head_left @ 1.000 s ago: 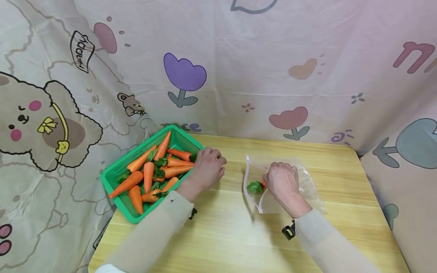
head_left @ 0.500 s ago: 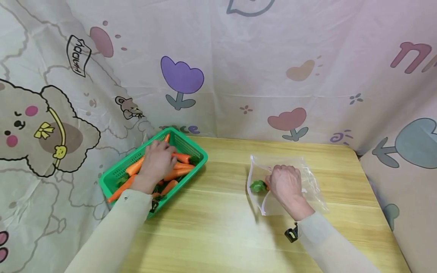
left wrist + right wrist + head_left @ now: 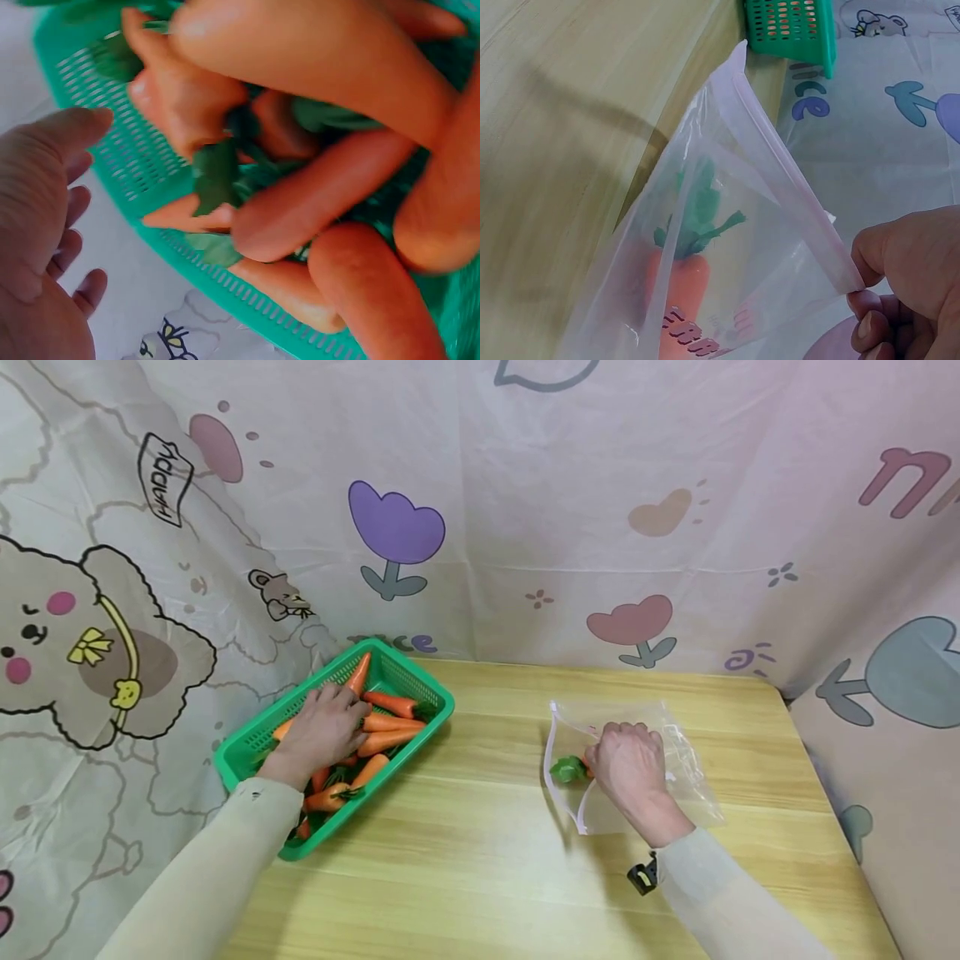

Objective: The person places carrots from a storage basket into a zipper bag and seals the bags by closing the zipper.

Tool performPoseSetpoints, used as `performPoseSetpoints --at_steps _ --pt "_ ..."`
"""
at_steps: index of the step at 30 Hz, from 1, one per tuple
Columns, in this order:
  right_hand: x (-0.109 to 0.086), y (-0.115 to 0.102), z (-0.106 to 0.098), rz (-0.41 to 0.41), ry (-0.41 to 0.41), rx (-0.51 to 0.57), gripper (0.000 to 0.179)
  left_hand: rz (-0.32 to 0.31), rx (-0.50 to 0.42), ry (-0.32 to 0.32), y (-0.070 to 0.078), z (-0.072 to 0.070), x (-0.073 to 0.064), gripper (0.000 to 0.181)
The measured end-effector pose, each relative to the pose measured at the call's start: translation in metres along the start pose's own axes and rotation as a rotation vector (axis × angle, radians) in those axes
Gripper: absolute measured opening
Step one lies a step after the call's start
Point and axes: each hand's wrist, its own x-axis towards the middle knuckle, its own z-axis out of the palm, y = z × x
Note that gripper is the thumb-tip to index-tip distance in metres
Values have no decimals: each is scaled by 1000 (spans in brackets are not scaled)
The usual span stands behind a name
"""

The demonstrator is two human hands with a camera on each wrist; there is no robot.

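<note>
In the head view, the left hand [image 3: 318, 731] is over the green basket [image 3: 411, 673], left of centre in the frame, above the carrots [image 3: 388, 740] piled inside. Its fingers look loosely bent and spread a little; in the left wrist view it sits at the left edge, thumb extended over the slotted wall, with nothing in its grasp (whether a fingertip touches a carrot in the head view, I cannot tell). The carrots lie at various angles, some overlapping, with green leaves among them (several blurred in the wrist view).

Right of centre in the head view, the right hand [image 3: 633, 772] holds a clear zip bag [image 3: 688, 777]. The right wrist view shows the grip: thumb and index finger pinch the end of the bag's pinkish zip strip, toward the lower right of that frame, the other fingers curled below. One carrot with a green top [image 3: 679, 289] is inside the bag, in the lower left of the same view, its leaves toward the bag's mouth. Red lettering (only partly legible) is printed across the plastic.

Basket and bag are well apart on the pale wooden table [image 3: 480, 860]. Behind them hangs a printed cloth [image 3: 525, 485], with a purple tulip [image 3: 397, 527] at upper centre-left and a bear [image 3: 45, 635] at far left.
</note>
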Motion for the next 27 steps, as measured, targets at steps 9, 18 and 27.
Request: performPoseSetpoints --at_steps 9,18,27 --pt "-3 1 0 2 12 6 25 150 125 -56 -6 21 8 48" --pt "-5 2 1 3 17 -1 25 166 221 -88 -5 40 10 48" --pt "-4 1 1 11 9 0 25 91 253 -220 -3 41 7 66"
